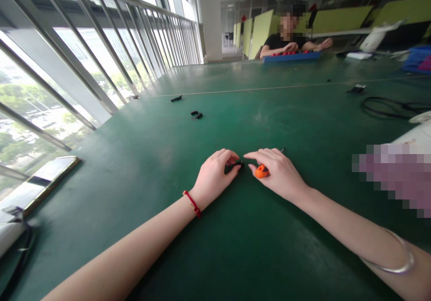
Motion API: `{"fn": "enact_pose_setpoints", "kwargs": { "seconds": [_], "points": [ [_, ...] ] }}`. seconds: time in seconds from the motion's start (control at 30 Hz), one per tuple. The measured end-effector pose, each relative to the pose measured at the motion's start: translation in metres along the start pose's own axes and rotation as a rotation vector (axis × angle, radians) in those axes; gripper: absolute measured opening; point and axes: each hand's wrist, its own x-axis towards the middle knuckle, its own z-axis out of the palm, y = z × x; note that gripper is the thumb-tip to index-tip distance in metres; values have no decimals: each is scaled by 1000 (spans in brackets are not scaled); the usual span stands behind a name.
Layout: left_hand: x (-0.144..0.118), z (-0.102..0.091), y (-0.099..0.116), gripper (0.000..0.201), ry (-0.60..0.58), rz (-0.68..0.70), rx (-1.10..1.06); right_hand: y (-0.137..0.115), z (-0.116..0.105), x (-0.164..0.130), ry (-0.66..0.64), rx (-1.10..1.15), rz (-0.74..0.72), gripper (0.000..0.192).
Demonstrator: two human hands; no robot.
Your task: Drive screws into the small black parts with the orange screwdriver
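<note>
Near the middle of the table, my left hand point(215, 173) pinches a small black part point(239, 163) between thumb and fingers; its exact kind is too small to make out. Just to the right, my right hand point(278, 170) has a screwdriver point(261, 171) tucked in its palm under curled fingers. The orange end of its handle points toward me, and a thin shaft shows past the far side of the hand. The thumb and index finger of that hand are parted, close to the black part, with a small gap between them and it.
Small black pieces point(197, 114) and another black piece point(176, 98) lie farther off on the green table point(151, 148). A phone point(50, 177) sits at the left edge by the railing. Black cable point(387, 108) lies right. Across the table sits a person point(286, 40) behind a blue tray point(291, 57).
</note>
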Motion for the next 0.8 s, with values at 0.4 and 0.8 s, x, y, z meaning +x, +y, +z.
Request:
{"fn": "enact_pose_setpoints", "kwargs": {
  "seconds": [0.4,0.8],
  "points": [
    [-3,-3,-2,35,-23,216,164,-6,-16,-8,491,21,105,16],
    [-1,-2,-5,14,-40,38,148,-8,-14,-11,449,273,189,10]
  ]
}}
